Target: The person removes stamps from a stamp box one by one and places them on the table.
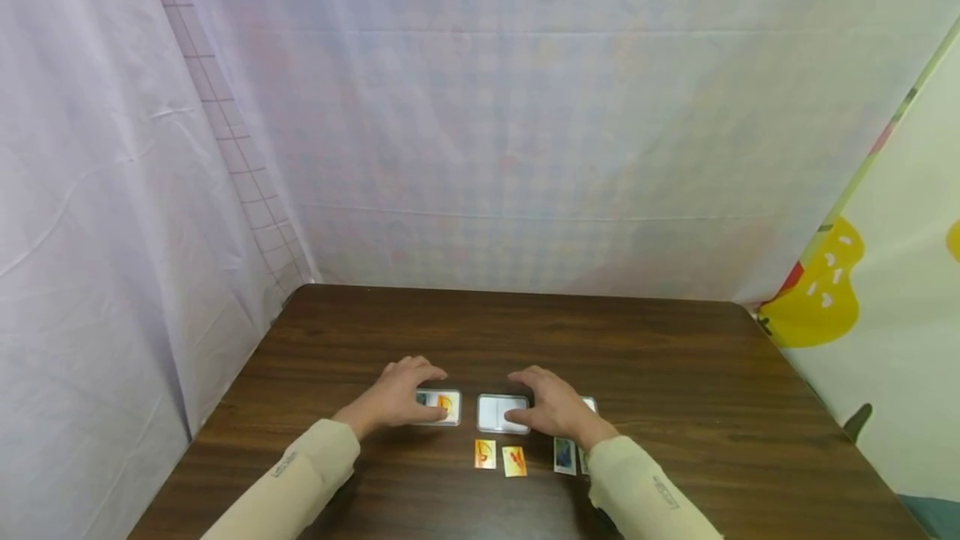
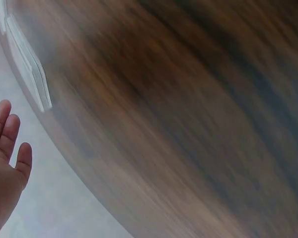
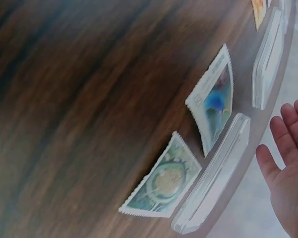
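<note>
My left hand reaches over a flat clear case, its thumb crossing the front and its fingers beyond the far side. An orange stamp and a darker one show in this case. Over the right end of a second clear case, with a white inside, is my right hand, thumb and fingers spread apart. In both wrist views the fingers look loosely extended. Two orange stamps lie in front of the middle case. A blue stamp and a green stamp lie near a third case, partly hidden by my right hand in the head view.
Everything lies on a dark wood-grain table. Pale curtains hang behind its far edge and along the left side. A light cloth with a yellow print hangs at the right.
</note>
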`<act>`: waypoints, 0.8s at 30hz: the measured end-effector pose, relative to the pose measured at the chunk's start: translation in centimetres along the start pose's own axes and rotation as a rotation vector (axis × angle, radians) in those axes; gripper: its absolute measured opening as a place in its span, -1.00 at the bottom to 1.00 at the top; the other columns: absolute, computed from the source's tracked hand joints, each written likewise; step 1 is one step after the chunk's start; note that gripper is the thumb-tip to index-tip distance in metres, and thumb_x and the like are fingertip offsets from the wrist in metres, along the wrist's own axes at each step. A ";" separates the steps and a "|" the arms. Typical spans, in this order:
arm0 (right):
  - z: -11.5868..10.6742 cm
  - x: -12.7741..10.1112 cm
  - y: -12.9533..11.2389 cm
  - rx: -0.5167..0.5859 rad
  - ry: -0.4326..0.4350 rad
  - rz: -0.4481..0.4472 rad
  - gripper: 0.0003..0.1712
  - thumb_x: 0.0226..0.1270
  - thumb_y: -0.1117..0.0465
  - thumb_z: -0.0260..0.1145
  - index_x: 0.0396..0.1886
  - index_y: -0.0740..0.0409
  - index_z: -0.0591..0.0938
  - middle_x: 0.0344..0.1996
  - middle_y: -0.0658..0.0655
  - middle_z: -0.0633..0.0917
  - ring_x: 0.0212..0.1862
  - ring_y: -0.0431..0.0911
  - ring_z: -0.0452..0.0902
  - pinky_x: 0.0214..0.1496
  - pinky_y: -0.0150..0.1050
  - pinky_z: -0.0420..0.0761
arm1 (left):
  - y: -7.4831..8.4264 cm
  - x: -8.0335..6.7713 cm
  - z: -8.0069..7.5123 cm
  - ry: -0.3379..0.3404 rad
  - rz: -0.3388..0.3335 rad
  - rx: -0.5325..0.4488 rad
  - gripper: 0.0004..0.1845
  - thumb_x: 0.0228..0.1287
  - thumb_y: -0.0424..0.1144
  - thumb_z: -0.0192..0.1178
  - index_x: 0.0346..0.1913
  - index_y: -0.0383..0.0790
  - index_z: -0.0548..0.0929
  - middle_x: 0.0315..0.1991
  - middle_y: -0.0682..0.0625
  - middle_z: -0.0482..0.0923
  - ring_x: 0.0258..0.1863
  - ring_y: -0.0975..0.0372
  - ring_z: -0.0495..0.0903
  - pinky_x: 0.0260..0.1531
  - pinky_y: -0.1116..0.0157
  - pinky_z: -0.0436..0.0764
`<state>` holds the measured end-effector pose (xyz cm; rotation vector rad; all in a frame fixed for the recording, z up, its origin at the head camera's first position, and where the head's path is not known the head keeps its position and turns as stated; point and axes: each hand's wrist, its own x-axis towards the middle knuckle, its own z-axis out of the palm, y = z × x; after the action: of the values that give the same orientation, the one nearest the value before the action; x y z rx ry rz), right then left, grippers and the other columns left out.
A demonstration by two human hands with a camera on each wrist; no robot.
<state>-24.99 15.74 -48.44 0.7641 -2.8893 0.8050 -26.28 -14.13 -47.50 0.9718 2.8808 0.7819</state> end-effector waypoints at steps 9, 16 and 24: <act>0.4 0.8 -0.8 0.028 -0.014 -0.020 -0.30 0.10 0.00 0.52 0.18 0.25 0.58 0.01 0.19 0.62 0.08 0.13 0.54 0.16 0.09 0.48 | -1.1 -1.0 -0.7 -0.008 -0.014 -0.001 -0.32 0.02 0.03 0.47 0.18 -0.26 0.59 0.02 -0.11 0.55 0.07 0.01 0.46 0.11 -0.07 0.32; 0.9 1.5 -1.7 0.064 -0.008 -0.045 -0.29 0.09 0.00 0.54 0.17 0.30 0.58 0.01 0.21 0.63 0.09 0.14 0.54 0.17 0.09 0.47 | -2.2 -1.7 -0.5 0.026 0.010 0.026 -0.30 -0.02 0.04 0.47 0.16 -0.29 0.60 -0.04 -0.09 0.56 0.00 0.03 0.48 0.04 -0.05 0.37; 1.5 2.1 -2.2 0.056 0.001 -0.055 -0.31 0.06 0.02 0.54 0.15 0.27 0.60 -0.02 0.18 0.64 0.07 0.12 0.55 0.15 0.06 0.49 | -2.9 -2.1 -0.4 0.033 -0.006 0.043 -0.28 -0.06 0.04 0.48 0.15 -0.32 0.59 -0.08 -0.07 0.56 -0.01 0.02 0.48 0.02 -0.08 0.37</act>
<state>-25.67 12.39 -48.37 0.8448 -2.8418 0.8837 -26.27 -17.47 -48.81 0.9629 2.9392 0.7462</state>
